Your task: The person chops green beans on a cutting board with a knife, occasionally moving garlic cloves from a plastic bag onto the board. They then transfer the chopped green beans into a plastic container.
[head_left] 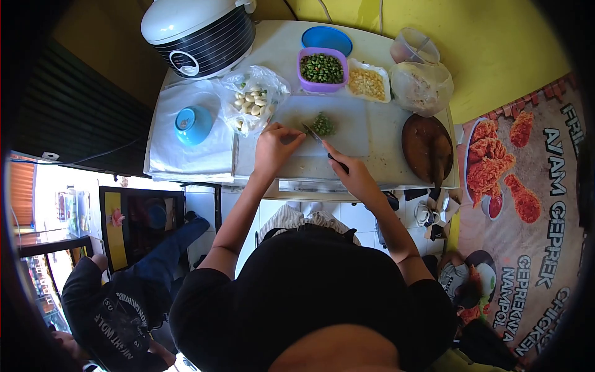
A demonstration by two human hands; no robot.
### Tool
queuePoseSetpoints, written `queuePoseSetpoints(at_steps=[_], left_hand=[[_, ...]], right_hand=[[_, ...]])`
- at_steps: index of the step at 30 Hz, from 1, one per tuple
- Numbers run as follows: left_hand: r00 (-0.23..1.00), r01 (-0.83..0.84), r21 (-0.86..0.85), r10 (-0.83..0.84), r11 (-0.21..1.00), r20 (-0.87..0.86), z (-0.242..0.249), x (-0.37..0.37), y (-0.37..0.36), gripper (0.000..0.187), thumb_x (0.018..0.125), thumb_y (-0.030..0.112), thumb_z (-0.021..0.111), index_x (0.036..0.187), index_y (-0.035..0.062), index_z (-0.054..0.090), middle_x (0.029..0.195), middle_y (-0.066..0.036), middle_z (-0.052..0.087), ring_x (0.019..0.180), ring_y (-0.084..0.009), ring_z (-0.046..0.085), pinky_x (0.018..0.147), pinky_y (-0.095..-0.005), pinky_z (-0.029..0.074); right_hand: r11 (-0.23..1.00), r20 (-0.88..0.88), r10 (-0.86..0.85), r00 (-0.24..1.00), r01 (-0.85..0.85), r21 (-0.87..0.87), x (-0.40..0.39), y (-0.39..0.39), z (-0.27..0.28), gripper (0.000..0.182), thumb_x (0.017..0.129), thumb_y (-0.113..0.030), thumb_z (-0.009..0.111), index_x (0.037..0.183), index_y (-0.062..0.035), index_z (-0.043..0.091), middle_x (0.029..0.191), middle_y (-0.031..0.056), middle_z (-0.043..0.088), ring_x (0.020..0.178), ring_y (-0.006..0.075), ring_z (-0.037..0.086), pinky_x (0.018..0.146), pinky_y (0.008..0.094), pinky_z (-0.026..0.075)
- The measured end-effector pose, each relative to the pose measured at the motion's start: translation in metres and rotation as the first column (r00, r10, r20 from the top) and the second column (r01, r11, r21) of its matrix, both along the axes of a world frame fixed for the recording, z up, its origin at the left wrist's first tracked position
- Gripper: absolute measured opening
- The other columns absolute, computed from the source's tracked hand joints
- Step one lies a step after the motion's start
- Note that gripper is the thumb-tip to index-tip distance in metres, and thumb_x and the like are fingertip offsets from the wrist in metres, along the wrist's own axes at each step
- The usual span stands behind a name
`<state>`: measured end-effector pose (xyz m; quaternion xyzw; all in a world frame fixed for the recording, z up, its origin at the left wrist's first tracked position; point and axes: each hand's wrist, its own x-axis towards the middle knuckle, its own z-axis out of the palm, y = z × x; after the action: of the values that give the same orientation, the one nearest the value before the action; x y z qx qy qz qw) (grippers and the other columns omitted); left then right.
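Observation:
My right hand [348, 168] is closed round the black handle of a small knife [314, 134], whose blade points up and left to a small pile of chopped green pieces [323, 124]. This pile lies on a translucent cutting board [354, 130]. At the board's left side my left hand [280, 147] has its thumb and fingertips pinched together; what they hold, if anything, is too small to make out. Beyond the board stand a purple tub [323, 85] of green pieces and a white tray [385, 93] of pale chopped bits. A plastic bag of peeled garlic [250, 101] lies left of the board.
A rice cooker [201, 37] and an upturned blue bowl [194, 124] stand on the left. A blue lid [327, 41], a tied bag [423, 88] and a clear container [414, 46] are at the back. A mortar [427, 149] sits right. Another person [118, 304] is at lower left.

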<state>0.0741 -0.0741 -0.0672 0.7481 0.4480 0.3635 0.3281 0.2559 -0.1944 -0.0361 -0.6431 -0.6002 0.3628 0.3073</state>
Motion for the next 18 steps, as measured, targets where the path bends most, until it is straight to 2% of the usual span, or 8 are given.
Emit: queuePoseSetpoints(at_steps=[3, 5, 9, 11, 14, 18], left_hand=[[1.0, -0.026, 0.012, 0.026, 1.0, -0.007, 0.001, 0.002, -0.002, 0.017, 0.073, 0.022, 0.077, 0.083, 0.0081, 0.075, 0.076, -0.009, 0.061, 0.072, -0.0232, 0.061, 0.068, -0.0336, 0.049], [0.999, -0.037, -0.017, 0.037, 0.999, -0.002, 0.004, 0.001, -0.008, 0.017, 0.073, 0.023, 0.076, 0.082, 0.0082, 0.075, 0.075, -0.008, 0.06, 0.072, -0.023, 0.06, 0.068, -0.0335, 0.049], [0.999, -0.048, 0.015, 0.048, 0.999, 0.005, 0.005, 0.003, -0.012, 0.017, 0.073, 0.023, 0.076, 0.082, 0.0084, 0.075, 0.075, -0.008, 0.06, 0.073, -0.0228, 0.06, 0.069, -0.0339, 0.049], [0.999, -0.046, 0.017, 0.046, 0.999, -0.004, 0.005, 0.003, -0.013, 0.016, 0.073, 0.023, 0.076, 0.081, 0.0084, 0.075, 0.074, -0.008, 0.06, 0.072, -0.0226, 0.06, 0.068, -0.0339, 0.048], [0.998, -0.056, -0.017, 0.056, 0.998, -0.017, 0.011, 0.004, -0.014, 0.016, 0.073, 0.023, 0.076, 0.081, 0.0082, 0.075, 0.074, -0.008, 0.06, 0.072, -0.0224, 0.059, 0.068, -0.034, 0.048], [0.998, -0.058, -0.025, 0.057, 0.998, -0.026, 0.014, 0.004, -0.017, 0.016, 0.073, 0.022, 0.075, 0.081, 0.0083, 0.075, 0.074, -0.008, 0.06, 0.072, -0.0226, 0.059, 0.068, -0.0342, 0.048]], right_hand=[[1.0, 0.007, -0.016, 1.0, 0.015, 0.01, -0.004, 0.003, -0.009, 0.051, 0.094, -0.013, 0.052, 0.142, -0.0263, 0.04, 0.064, 0.0186, 0.041, 0.053, 0.0212, 0.036, 0.057, 0.0311, 0.042], [0.991, 0.012, -0.014, 1.0, 0.013, 0.13, -0.006, 0.002, -0.016, 0.051, 0.095, -0.013, 0.052, 0.142, -0.026, 0.039, 0.063, 0.0178, 0.042, 0.053, 0.0222, 0.036, 0.056, 0.0311, 0.041], [0.995, -0.017, -0.017, 1.0, 0.019, 0.095, -0.006, 0.005, -0.011, 0.051, 0.095, -0.012, 0.051, 0.143, -0.0262, 0.039, 0.062, 0.0173, 0.042, 0.052, 0.0213, 0.036, 0.056, 0.0307, 0.041], [0.987, -0.088, -0.032, 0.996, 0.045, 0.152, -0.007, 0.002, -0.009, 0.051, 0.095, -0.012, 0.051, 0.143, -0.0269, 0.039, 0.062, 0.0166, 0.041, 0.052, 0.0203, 0.036, 0.056, 0.0296, 0.041], [0.995, -0.032, -0.003, 0.999, 0.006, 0.095, -0.004, -0.004, 0.0, 0.052, 0.095, -0.013, 0.051, 0.143, -0.0274, 0.038, 0.061, 0.0171, 0.041, 0.052, 0.0194, 0.035, 0.055, 0.0284, 0.041], [0.995, -0.018, 0.018, 1.0, -0.016, 0.103, -0.003, -0.009, -0.002, 0.052, 0.095, -0.013, 0.051, 0.143, -0.0278, 0.037, 0.059, 0.0178, 0.042, 0.049, 0.0201, 0.037, 0.054, 0.0294, 0.041]])
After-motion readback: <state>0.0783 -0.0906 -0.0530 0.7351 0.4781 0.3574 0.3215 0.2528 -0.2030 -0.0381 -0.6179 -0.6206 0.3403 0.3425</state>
